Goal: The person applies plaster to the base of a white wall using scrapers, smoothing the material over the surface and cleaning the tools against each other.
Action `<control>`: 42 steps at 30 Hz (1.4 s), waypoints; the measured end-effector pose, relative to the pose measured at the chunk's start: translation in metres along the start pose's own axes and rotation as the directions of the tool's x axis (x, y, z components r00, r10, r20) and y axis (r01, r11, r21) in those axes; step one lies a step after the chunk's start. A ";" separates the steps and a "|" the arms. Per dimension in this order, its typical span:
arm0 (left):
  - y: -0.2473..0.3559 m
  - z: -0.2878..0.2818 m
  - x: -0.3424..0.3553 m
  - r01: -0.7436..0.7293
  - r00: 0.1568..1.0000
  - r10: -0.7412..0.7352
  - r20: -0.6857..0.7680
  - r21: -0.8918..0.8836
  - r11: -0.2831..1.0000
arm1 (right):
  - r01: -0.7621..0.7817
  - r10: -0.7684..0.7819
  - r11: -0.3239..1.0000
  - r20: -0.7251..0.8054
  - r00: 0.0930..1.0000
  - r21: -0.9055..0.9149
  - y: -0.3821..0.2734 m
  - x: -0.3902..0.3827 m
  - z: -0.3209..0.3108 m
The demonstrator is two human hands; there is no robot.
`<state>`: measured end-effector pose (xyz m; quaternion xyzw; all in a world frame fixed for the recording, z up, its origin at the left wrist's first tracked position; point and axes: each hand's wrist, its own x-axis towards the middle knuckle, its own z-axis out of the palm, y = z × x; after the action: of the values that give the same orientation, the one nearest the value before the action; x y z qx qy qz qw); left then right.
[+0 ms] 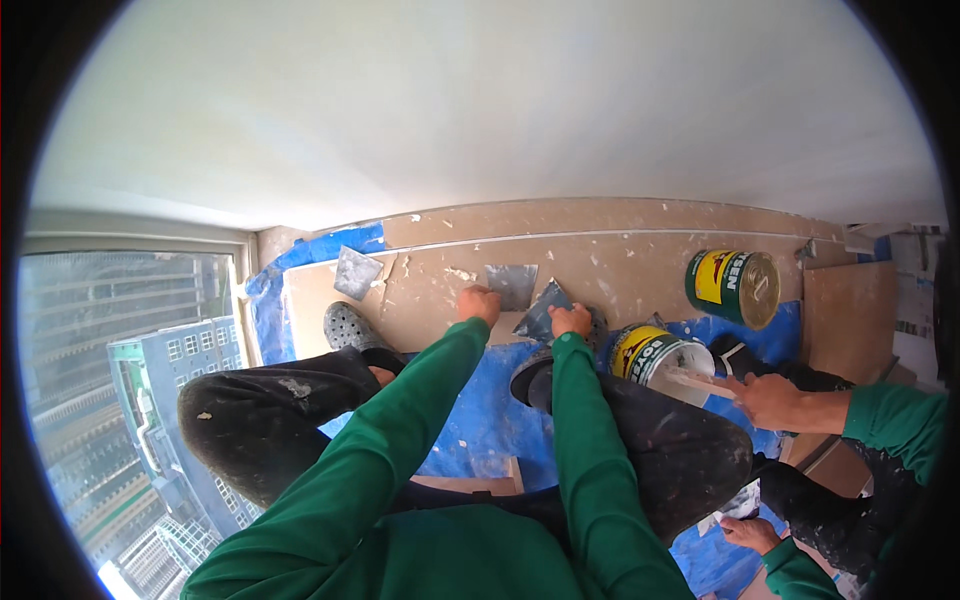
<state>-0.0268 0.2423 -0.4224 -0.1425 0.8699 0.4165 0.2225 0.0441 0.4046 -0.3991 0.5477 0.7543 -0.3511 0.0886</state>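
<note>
My left hand (480, 304) is closed, its fingers at the left edge of a thin grey metal putty spreader (513, 284). Beside it, my right hand (570, 320) grips a darker, bluish-grey putty spreader (541, 308) that is tilted so one corner points up. Both hands are low over the brown floor board (430, 300), between my knees. A third grey spreader plate (357, 272) with whitish smears lies on the board, farther left by my shoe.
A closed green-and-yellow can (733, 287) stands at right. Nearer, a co-worker's hand (775, 402) holds a putty-smeared tool over an open can (640, 352). Blue sheeting (490, 400) covers the floor. A white wall (480, 120) rises ahead, a window (150, 400) at left.
</note>
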 end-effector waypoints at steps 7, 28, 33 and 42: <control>0.014 0.007 -0.005 0.260 0.964 -0.264 0.027 0.104 0.960 | 0.142 -0.143 0.990 -0.058 0.988 -0.010 0.006 -0.024 0.011; -0.003 0.023 -0.005 0.190 0.977 -0.202 -0.067 -0.150 0.970 | 0.109 -0.103 0.991 0.077 0.992 -0.073 -0.030 -0.059 -0.008; 0.049 0.022 -0.014 0.471 0.882 -0.444 0.156 -0.275 0.838 | 0.080 -0.079 0.996 0.044 0.996 -0.024 0.005 -0.027 -0.006; -0.014 -0.096 0.014 0.139 0.973 -0.045 0.226 -0.421 0.896 | -0.068 0.006 0.957 0.215 0.977 0.282 -0.008 -0.043 -0.007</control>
<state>-0.0581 0.1571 -0.3855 -0.1849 0.7189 0.6015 0.2954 0.0551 0.3754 -0.3683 0.5283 0.6710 -0.5116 0.0945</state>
